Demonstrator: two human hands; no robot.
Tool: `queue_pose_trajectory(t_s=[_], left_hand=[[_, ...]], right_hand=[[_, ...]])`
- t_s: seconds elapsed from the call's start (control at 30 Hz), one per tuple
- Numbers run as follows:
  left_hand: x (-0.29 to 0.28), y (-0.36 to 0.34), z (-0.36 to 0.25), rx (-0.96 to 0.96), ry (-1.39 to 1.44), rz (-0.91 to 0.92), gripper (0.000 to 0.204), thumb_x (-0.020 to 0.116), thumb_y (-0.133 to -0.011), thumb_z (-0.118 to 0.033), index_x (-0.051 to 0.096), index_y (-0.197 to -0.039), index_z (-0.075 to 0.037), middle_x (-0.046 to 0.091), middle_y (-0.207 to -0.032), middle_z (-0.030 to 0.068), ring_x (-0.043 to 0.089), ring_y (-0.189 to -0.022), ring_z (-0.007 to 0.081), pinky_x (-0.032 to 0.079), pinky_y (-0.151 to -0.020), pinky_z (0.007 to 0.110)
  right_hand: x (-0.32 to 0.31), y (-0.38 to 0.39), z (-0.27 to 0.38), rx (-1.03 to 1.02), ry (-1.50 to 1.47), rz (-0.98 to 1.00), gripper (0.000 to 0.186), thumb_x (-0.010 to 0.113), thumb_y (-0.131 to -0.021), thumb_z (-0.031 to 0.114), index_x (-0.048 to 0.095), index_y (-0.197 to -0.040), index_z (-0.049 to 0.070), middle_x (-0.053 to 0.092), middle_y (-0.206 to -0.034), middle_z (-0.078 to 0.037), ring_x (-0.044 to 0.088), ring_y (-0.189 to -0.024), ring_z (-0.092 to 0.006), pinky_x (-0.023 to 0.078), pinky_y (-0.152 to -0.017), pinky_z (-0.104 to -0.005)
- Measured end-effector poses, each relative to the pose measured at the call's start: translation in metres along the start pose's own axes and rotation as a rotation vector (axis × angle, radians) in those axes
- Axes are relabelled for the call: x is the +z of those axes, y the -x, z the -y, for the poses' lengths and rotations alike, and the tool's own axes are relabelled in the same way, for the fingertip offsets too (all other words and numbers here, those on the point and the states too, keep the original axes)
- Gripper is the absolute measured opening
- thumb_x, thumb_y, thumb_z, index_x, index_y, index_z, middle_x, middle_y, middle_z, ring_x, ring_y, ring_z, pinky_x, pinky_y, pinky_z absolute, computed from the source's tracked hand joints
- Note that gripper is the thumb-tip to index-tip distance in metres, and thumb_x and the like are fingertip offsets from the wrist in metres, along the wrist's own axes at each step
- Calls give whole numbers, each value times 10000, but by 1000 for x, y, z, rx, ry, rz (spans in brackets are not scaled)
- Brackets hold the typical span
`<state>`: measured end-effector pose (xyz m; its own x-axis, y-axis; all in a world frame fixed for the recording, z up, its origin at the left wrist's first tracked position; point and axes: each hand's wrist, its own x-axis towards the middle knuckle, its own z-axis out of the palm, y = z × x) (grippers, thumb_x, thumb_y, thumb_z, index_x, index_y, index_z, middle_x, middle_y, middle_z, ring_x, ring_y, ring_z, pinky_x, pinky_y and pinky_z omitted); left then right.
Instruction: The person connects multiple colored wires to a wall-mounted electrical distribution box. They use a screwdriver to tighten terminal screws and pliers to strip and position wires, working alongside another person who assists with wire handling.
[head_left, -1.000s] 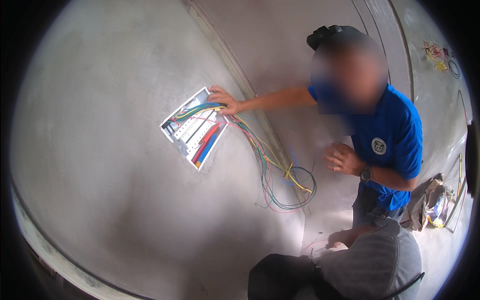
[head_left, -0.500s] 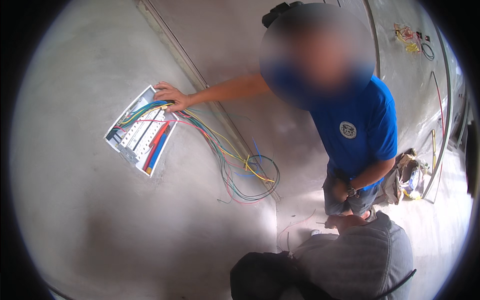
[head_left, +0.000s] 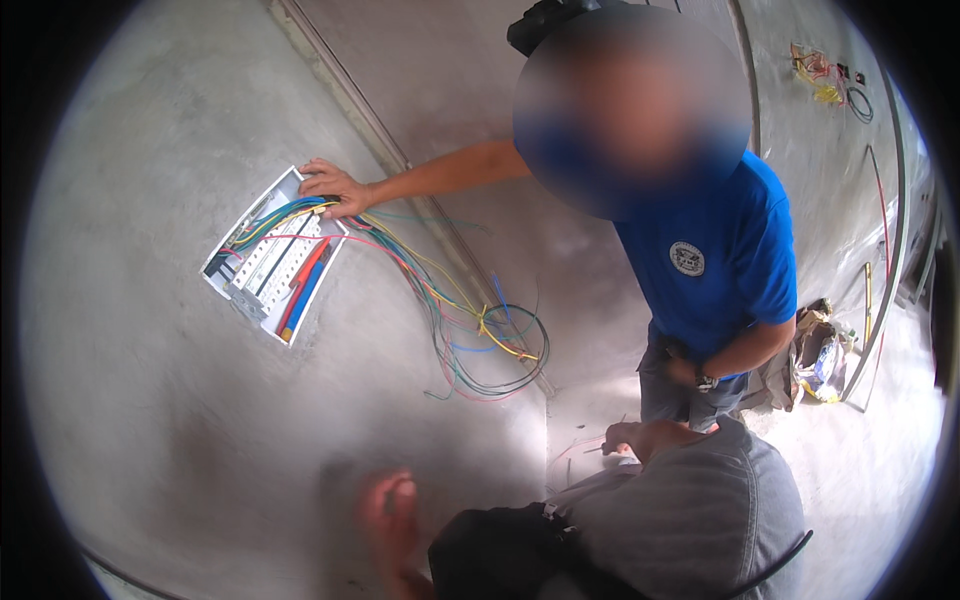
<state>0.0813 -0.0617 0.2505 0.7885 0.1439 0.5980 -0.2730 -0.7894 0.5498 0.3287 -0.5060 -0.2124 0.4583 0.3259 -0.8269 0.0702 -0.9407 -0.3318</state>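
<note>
My left hand, reddish and motion-blurred, is low beside the grey wall; its fingers are unclear. My right hand is closed near a thin rod-like item, too small to make out, below the co-worker's waist. A white electrical box is set in the wall, holding pale strips, thick red and blue conduits, and coloured wires that hang out in loops. A co-worker's hand rests on its upper edge and wire bundle. A dark bulky item and grey clothing fill the bottom.
The co-worker, in a blue shirt, stands at the right, other hand at the waist. Beyond are another wire bundle in the wall, long rods leaning and a crumpled sack. A groove runs down the wall.
My left hand has come into view at the bottom. My right hand shifts slightly up and left. The co-worker's free hand has dropped to the waist. The view has swung, shifting the box leftward.
</note>
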Motion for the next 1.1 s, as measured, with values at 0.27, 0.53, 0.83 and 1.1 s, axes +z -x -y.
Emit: queue_pose_trajectory(t_s=[0.27,0.53,0.83,1.1], left_hand=[[-70,-187,-99,507,-299,-360,138,738,-1150,-134,739,-1114,-1,743,-1081,102,706,-1021,263,569,-1035,437],[-123,-345,-87,526,-847,-317,193,829,-1055,-144,855,-1236,-83,738,-1442,138,653,-1428,353,509,-1225,512],[-139,-386,-86,608,-1274,46,256,855,-943,-102,943,-1163,-198,584,-1774,105,324,-1769,341,98,-1487,634],[-125,-394,-80,523,-1485,145,188,885,-916,-169,959,-1078,-228,582,-1793,67,309,-1784,299,76,-1493,646]], right_hand=[[17,16,-40,118,-59,-13,628,668,-1122,633,882,-1188,46,873,-1177,-191,833,-1039,-348,644,-895,-506],[19,12,-35,163,-14,18,631,671,-1119,638,882,-1185,47,875,-1164,-184,834,-1022,-337,645,-877,-500],[16,7,-27,192,-67,9,634,674,-1115,644,882,-1182,49,876,-1149,-177,835,-1003,-324,646,-856,-493],[19,4,-28,231,-102,14,637,677,-1112,650,882,-1179,50,877,-1136,-171,837,-987,-312,646,-837,-487]])
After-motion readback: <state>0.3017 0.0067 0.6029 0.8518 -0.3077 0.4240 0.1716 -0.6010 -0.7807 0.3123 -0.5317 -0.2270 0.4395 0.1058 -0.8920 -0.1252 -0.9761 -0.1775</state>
